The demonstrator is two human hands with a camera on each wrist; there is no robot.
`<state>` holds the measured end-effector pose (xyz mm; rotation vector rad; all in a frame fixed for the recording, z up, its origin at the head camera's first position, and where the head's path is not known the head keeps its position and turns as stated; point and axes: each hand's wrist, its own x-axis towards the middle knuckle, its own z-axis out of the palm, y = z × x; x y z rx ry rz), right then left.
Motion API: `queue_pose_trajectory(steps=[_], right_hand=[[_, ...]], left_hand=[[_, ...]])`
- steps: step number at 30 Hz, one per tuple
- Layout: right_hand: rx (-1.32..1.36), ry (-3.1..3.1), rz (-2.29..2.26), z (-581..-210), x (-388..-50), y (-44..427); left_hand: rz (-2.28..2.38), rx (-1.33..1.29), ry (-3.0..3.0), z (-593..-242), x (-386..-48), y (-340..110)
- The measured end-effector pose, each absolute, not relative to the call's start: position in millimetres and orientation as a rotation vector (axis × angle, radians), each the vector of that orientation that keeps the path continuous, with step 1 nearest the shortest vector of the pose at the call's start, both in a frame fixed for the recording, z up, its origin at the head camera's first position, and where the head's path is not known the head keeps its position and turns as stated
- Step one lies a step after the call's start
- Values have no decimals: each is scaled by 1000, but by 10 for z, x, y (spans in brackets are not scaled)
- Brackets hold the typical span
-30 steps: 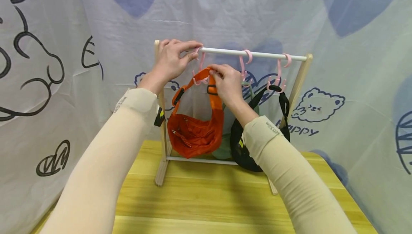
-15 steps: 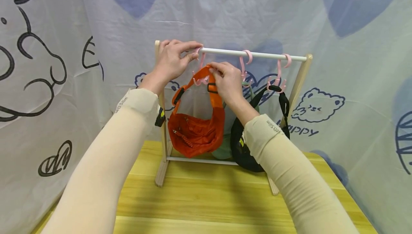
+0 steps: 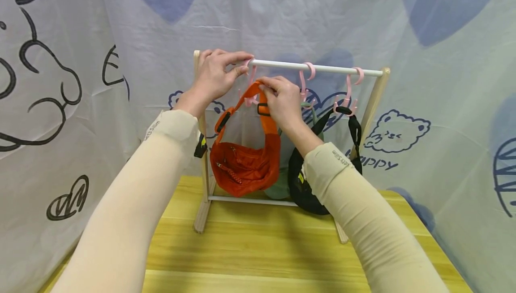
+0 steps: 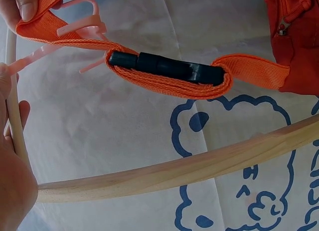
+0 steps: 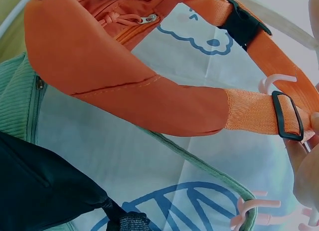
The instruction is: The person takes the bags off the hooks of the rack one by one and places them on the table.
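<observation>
An orange-red shoulder bag (image 3: pixel 246 167) hangs by its orange webbing strap, whose top my right hand (image 3: pixel 284 105) pinches between thumb and fingers. Close beside that hand is a pink hook (image 3: pixel 253 75) on the rack's white rod (image 3: pixel 278 63). My left hand (image 3: pixel 217 71) grips the rod's left end and pinches the top of this hook. In the left wrist view the strap passes by the prongs of the pink hook (image 4: pixel 82 29), with its black buckle (image 4: pixel 167 69) below. A black slider (image 5: pixel 287 116) on the strap sits by my right fingers. Whether the strap touches a prong I cannot tell.
A black bag (image 3: pixel 302 190) hangs from the right pink hook (image 3: pixel 348 91), partly behind my right forearm. Behind it a green bag (image 3: pixel 278 187) hangs from the middle hook (image 3: pixel 303 82). The wooden rack (image 3: pixel 372 109) stands on a wood-grain table (image 3: pixel 250 248) before a printed cloth backdrop.
My right hand has risen slightly and shifted a little left, taking the strap and the orange-red bag up with it. My left hand stays on the rod and hook.
</observation>
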<state>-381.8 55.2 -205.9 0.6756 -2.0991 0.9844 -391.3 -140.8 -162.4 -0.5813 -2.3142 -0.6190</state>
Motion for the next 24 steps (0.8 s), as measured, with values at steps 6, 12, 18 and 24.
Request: queue_pose_trajectory(steps=[6, 12, 18, 24], right_hand=[[674, -2085, 976, -2066, -3830, 541], [682, -2075, 987, -2074, -3822, 536], [698, -2046, 988, -2080, -3813, 538], [724, -2007, 999, -2083, -3812, 536]], left_hand=[[-618, -583, -2312, -1613, -3917, -1400], [-623, -581, -2316, -1623, -3911, -1403], [-625, -587, -2309, -1628, -3906, -1408], [-627, -590, -2309, -1624, -3903, -1410]])
